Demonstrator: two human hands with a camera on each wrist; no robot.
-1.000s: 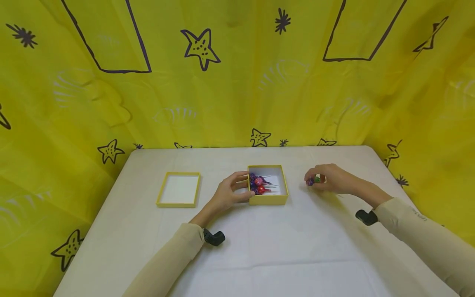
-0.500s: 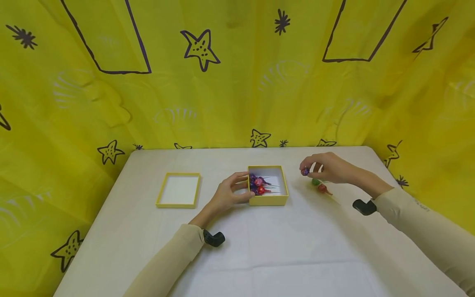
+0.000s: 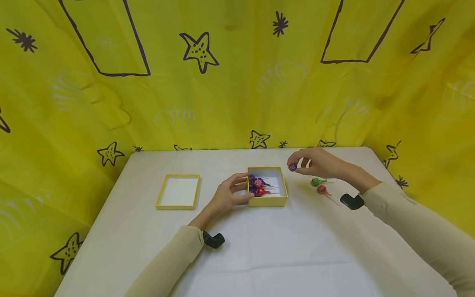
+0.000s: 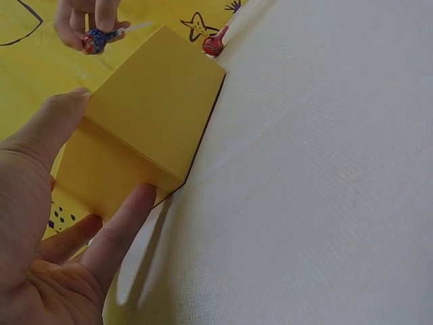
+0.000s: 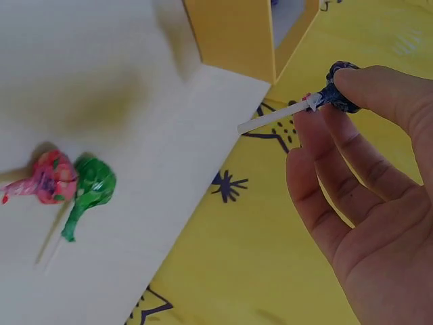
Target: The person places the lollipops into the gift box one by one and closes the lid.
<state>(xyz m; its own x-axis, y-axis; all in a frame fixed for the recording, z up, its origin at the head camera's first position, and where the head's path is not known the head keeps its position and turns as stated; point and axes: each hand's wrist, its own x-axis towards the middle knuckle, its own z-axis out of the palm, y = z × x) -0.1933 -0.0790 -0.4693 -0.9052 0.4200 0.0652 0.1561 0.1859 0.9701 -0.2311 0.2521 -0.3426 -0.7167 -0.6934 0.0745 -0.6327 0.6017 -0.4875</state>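
A yellow box with a white inside (image 3: 268,201) stands open-topped mid-table, several wrapped lollipops (image 3: 261,191) lying in it with heads to the left. My left hand (image 3: 227,194) grips its left side, thumb at the near-left rim and fingers against the left wall. Just right of the box, above the table, my right hand (image 3: 319,161) pinches a dark blue and red wrapped lollipop (image 5: 337,88) by its head; the white stick shows in the right wrist view. A green lollipop (image 3: 315,182) and a red lollipop (image 3: 321,189) lie on the table below that hand.
To the left lies a shallow yellow-edged box lid (image 3: 178,191), its white inside facing up. The white-covered table (image 3: 293,247) meets yellow patterned curtain (image 3: 230,103) at the back and sides.
My right hand has lifted the dark lollipop from beside the green and red ones and carried it left toward the box. The left hand stays on the box.
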